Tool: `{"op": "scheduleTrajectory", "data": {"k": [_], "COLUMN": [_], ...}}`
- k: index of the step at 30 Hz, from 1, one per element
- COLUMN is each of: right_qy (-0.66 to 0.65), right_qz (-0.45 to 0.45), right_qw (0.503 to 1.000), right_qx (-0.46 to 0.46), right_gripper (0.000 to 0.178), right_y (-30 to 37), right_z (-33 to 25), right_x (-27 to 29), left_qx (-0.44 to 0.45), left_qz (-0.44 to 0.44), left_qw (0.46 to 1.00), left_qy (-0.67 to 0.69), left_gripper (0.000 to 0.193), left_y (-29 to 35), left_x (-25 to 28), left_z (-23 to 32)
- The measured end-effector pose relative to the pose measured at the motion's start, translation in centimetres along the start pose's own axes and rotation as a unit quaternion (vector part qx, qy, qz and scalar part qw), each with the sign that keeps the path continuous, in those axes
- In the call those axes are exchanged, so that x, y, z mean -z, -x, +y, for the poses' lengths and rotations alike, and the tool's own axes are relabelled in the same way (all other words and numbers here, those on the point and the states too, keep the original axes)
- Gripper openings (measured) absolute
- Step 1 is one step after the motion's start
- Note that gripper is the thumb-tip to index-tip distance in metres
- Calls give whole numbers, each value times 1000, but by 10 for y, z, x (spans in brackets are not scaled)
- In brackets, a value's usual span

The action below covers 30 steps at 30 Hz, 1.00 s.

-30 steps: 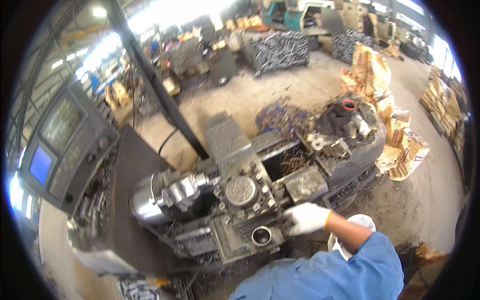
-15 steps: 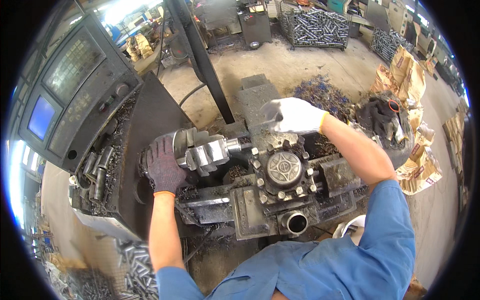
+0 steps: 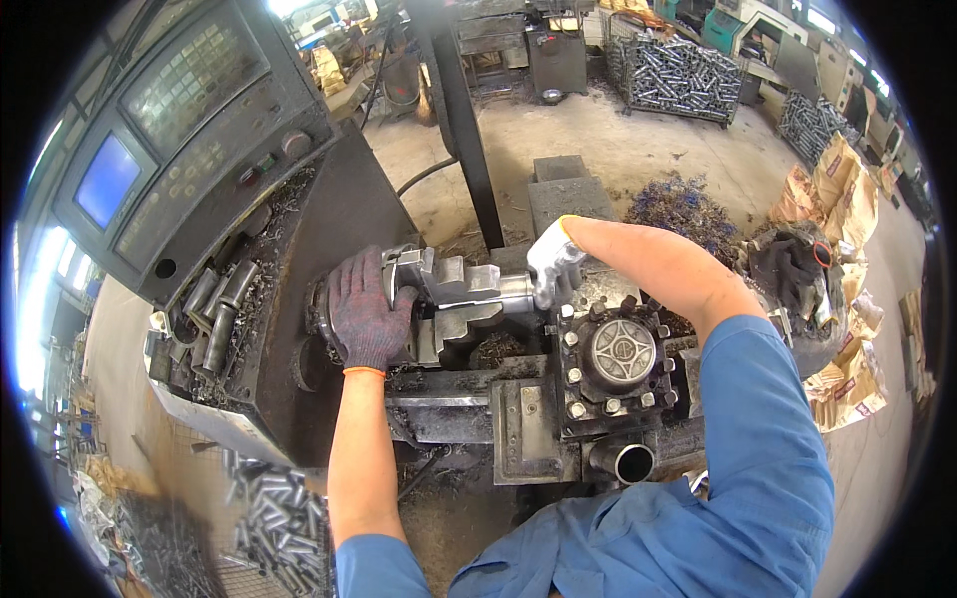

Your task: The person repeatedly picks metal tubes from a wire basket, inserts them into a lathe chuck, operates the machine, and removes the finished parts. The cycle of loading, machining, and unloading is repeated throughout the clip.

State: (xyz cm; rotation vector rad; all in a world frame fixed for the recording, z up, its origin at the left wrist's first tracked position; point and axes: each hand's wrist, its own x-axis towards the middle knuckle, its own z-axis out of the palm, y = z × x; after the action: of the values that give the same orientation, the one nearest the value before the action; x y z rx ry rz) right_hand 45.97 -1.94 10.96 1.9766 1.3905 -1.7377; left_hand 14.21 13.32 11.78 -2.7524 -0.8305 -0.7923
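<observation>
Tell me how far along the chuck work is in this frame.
Done: a metal cylinder sits between the chuck jaws. In hand: the left hand grips the chuck, and the right hand holds the cylinder's free end. Left: both hands remain on the parts; more cylinders lie in the tray.

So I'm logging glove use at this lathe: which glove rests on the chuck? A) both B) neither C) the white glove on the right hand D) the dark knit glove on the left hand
D: the left hand in the dark knit glove lies on the chuck, while the right hand in white holds the metal workpiece beside the tool turret.
</observation>
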Motion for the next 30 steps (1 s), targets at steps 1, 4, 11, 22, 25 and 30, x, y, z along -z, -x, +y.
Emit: {"op": "scheduleTrajectory", "data": {"k": [1, 4, 11, 22, 25, 30], "right_qy": [-5, 135, 195, -37, -34, -290], "right_qz": [35, 167, 358, 779, 737, 403], "right_qw": [997, 970, 912, 606, 630, 821], "right_qx": [68, 119, 48, 156, 242, 282], "right_gripper": [38, 50, 79, 86, 85, 74], "right_y": [-4, -11, 74, 218, 218, 106], "right_z": [-3, -14, 74, -1, -56, -87], "right_x": [-2, -11, -45, -160, -231, -337], "left_qx": [-5, -1, -7, -27, -6, 85], "left_qz": [2, -3, -7, 7, -36, -136], "left_qw": [1000, 1000, 1000, 997, 902, 555], "left_qy": [0, -7, -16, 69, 431, 816], "left_gripper": [85, 85, 85, 82, 92, 86], "left_y": [0, -1, 0, -2, 40, 190], "left_x": [-2, -2, 4, 36, 78, 92], "left_z": [-2, -3, 2, 19, 56, 133]}}
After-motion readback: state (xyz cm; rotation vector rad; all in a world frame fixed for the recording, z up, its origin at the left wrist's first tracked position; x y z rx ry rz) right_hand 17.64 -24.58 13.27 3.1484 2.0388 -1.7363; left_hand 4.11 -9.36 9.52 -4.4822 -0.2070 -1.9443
